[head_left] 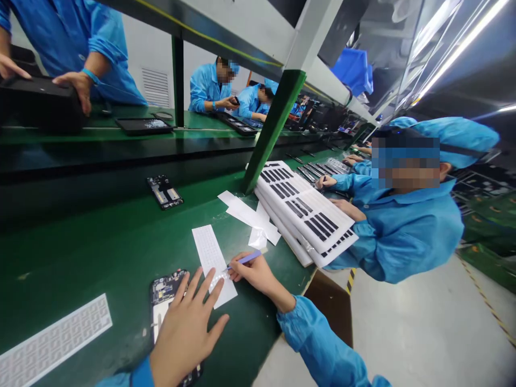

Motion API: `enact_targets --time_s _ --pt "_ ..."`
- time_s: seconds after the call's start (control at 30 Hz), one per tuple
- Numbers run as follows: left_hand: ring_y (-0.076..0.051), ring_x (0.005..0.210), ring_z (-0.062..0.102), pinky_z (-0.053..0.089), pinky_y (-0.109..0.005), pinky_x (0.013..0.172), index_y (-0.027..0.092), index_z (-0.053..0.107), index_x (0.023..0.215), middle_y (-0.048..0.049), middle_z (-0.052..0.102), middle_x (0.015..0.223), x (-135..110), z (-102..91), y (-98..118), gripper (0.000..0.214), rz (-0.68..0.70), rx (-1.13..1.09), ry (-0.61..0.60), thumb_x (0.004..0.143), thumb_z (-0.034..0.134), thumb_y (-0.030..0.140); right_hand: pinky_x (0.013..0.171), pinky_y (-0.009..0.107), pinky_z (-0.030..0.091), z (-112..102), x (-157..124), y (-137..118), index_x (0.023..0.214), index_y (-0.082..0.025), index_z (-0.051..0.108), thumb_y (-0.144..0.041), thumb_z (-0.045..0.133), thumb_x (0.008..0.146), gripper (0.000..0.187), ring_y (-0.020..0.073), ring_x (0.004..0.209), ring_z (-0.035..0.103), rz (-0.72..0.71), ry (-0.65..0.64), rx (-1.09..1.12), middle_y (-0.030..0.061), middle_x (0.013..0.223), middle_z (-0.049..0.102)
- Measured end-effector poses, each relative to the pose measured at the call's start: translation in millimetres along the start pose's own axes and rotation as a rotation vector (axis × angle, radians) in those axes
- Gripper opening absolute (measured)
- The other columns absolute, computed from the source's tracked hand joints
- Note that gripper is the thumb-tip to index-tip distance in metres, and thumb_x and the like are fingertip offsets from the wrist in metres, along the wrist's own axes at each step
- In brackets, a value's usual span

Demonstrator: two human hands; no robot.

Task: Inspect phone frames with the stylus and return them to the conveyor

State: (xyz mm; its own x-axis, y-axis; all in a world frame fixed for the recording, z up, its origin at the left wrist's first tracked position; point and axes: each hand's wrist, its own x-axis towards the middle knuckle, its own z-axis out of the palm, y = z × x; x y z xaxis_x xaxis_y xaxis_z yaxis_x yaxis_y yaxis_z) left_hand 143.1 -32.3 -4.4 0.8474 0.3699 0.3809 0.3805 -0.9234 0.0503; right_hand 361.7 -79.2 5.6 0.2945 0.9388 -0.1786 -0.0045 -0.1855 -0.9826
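My left hand point(185, 328) lies flat with fingers spread over an opened phone body point(163, 293) on the green bench, its fingertips reaching a white sticker sheet point(212, 258). My right hand point(253, 271) is closed in a pinch on blue tweezers point(245, 259), whose tip touches the lower part of that sheet, just beside my left fingertips.
A second sticker strip point(52, 344) lies at the near left. Another opened phone point(164, 192) rests further back. White paper scraps point(248, 215) and stacked trays of black strips point(302, 212) sit right. A co-worker in blue point(403, 226) works alongside; others stand across the bench.
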Motion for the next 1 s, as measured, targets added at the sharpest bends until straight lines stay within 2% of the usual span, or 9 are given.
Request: enact_targets --time_s 0.6,0.73,0.83,0.9,1.0 --pt "-0.033 0.134 0.041 0.025 -0.053 0.113 0.029 0.047 0.141 -0.0037 0.043 0.149 3.6 -0.5 -0.3 0.056 -0.022 -0.058 -0.006 0.091 0.048 0.054 0.061 0.027 0.058 -1.3 -5.3 -3.9 0.082 -0.012 0.071 -0.048 0.08 0.069 0.04 0.0174 0.063 0.071 -0.027 -0.003 0.115 0.0074 0.07 0.073" --pt "-0.032 0.137 0.038 0.03 -0.052 0.112 0.028 0.041 0.145 -0.0053 0.038 0.152 3.7 -11.7 5.7 0.058 -0.02 -0.049 0.037 0.092 0.048 0.051 0.062 0.029 0.058 -0.1 -5.9 -5.7 0.081 -0.012 0.071 -0.05 0.081 0.067 0.042 0.018 0.062 0.071 -0.023 0.009 0.107 0.0079 0.07 0.073" --pt "-0.031 0.14 0.033 0.034 -0.048 0.112 0.027 0.037 0.147 -0.0045 0.032 0.156 -12.4 -29.3 6.4 0.061 0.017 -0.003 0.063 0.092 0.05 0.049 0.062 0.03 0.059 -0.7 -5.8 -6.7 0.08 -0.012 0.071 -0.052 0.082 0.066 0.043 0.0186 0.062 0.071 -0.017 0.016 0.113 0.0078 0.07 0.073" --pt "-0.029 0.139 0.035 0.036 -0.046 0.112 0.028 0.042 0.143 -0.0028 0.035 0.154 -33.2 -38.7 -0.6 0.056 0.025 -0.002 0.058 0.091 0.052 0.047 0.062 0.031 0.059 -0.7 -6.1 -7.3 0.08 -0.013 0.071 -0.052 0.082 0.066 0.043 0.0191 0.061 0.071 -0.015 0.025 0.119 0.0079 0.069 0.073" --pt "-0.026 0.137 0.04 0.035 -0.046 0.113 0.026 0.052 0.133 -0.0045 0.044 0.148 -68.7 -46.3 -20.2 0.045 -0.065 -0.037 0.055 0.09 0.056 0.04 0.06 0.031 0.06 5.6 -8.7 -7.7 0.079 -0.013 0.07 -0.051 0.083 0.065 0.042 0.019 0.059 0.07 -0.013 0.057 0.146 0.0081 0.068 0.073"
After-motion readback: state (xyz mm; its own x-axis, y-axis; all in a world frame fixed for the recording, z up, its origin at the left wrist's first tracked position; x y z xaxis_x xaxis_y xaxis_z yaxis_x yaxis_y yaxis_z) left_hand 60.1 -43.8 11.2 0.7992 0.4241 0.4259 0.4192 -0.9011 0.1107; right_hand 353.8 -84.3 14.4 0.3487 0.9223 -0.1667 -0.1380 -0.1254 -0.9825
